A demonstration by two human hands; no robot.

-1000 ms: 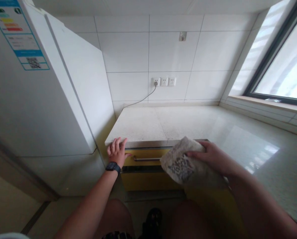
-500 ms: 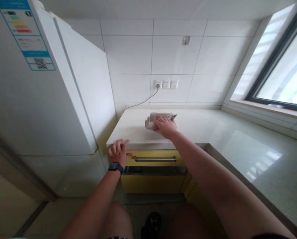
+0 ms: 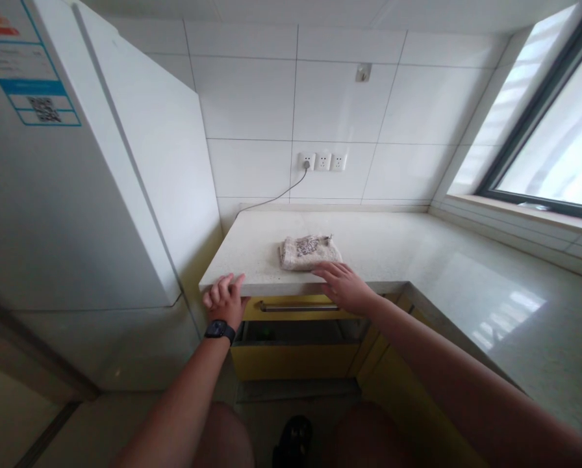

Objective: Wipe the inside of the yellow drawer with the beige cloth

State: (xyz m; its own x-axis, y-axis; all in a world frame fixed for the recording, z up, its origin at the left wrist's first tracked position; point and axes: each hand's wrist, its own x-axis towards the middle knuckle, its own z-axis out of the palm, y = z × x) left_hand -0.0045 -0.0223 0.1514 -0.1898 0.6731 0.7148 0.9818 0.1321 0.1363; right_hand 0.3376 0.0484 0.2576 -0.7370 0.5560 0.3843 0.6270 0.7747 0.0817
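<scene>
A folded cloth, beige with a dark pattern on top, lies flat near the front edge of the pale countertop. My right hand is at the cloth's front right corner, fingers stretched out and holding nothing; whether the fingertips touch the cloth I cannot tell. At the counter's left front corner rests my left hand, its fingers apart on the edge and a dark watch on the wrist. Below the edge is a yellow drawer front with a metal handle, partly behind my right hand.
Under the handle, a lower yellow drawer stands pulled out a little. A white fridge borders the counter on the left. From the wall sockets a grey cable runs down behind the counter's left end. A window is at the right.
My right hand has come off the top of the cloth, moving toward me and down to the counter's front edge. The cloth now lies nearer that edge. My left hand stays at the corner.
</scene>
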